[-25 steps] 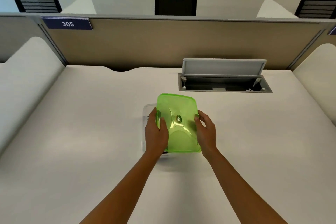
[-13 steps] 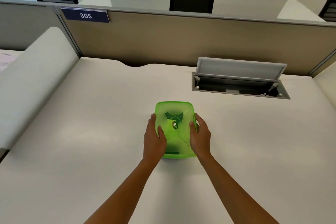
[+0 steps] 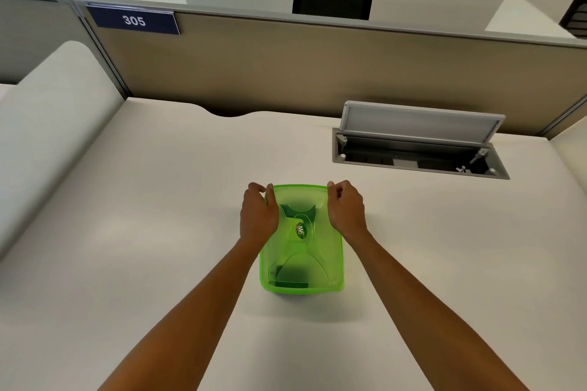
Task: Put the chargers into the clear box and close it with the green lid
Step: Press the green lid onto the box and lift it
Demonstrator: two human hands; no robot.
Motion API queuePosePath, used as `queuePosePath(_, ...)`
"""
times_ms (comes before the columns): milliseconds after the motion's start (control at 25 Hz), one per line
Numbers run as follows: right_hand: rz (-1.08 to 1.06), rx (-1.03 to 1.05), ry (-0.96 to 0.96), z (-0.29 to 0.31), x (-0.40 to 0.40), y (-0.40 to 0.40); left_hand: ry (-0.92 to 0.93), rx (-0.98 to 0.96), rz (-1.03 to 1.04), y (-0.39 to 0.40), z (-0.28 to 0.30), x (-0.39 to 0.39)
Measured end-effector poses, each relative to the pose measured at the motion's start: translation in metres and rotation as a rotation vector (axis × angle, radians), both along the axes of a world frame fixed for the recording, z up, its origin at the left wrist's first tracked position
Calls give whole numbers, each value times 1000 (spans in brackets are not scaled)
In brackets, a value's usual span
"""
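The green lid (image 3: 301,251) lies flat on top of the clear box, which it covers almost fully; only a sliver of the box shows under its near edge. Dark shapes, the chargers (image 3: 290,276), show dimly through the lid. My left hand (image 3: 258,216) rests on the lid's far left corner with fingers curled over the rim. My right hand (image 3: 346,211) presses the far right corner the same way.
The white desk (image 3: 143,232) spreads wide on all sides. An open cable hatch (image 3: 419,149) with a raised grey flap sits at the back right. A beige partition (image 3: 286,73) with a "305" sign (image 3: 135,20) closes the back; low white dividers flank both sides.
The lid went from tilted above the box to lying flat on it. Both hands slid from the lid's middle sides forward to its far corners.
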State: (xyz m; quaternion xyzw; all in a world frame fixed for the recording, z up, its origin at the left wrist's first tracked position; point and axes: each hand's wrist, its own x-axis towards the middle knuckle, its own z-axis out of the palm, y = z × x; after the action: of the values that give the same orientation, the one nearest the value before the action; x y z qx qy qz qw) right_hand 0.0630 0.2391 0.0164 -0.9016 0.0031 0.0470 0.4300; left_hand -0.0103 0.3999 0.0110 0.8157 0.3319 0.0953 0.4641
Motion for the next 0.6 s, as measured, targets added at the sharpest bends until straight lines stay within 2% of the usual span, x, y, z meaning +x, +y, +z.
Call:
queuePosePath(200,41,-178,110,-4,27,10,30,-61,9,11,-5,15)
queuePosePath(600,37,-212,155,-11,34,16,18,-127,-73,19,-10,17)
